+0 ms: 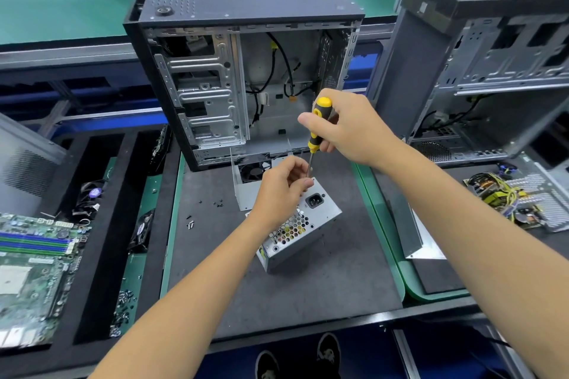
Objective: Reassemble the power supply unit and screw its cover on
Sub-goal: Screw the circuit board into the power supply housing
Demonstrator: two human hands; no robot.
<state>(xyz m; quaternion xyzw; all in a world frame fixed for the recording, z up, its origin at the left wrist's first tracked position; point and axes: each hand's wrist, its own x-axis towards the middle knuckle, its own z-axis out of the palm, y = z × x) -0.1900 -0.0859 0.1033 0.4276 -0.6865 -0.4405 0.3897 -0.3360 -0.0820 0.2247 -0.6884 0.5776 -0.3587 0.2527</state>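
A silver power supply unit (303, 226) with a honeycomb grille and a black mains socket lies tilted on the grey mat (308, 286) at the centre. My right hand (351, 128) grips a yellow-and-black screwdriver (317, 124), held upright with its shaft reaching down to the unit's top corner. My left hand (281, 191) is curled at that same corner, fingertips pinched at the screwdriver's tip; what they pinch is hidden. A bent metal cover piece with a fan (251, 178) stands just behind the unit.
An open black computer case (243, 71) stands behind the mat, another grey case (480, 71) at right. Loose screws (203, 212) lie on the mat's left. A motherboard (34, 271) sits at far left, a bare circuit board with coils (505, 200) at right.
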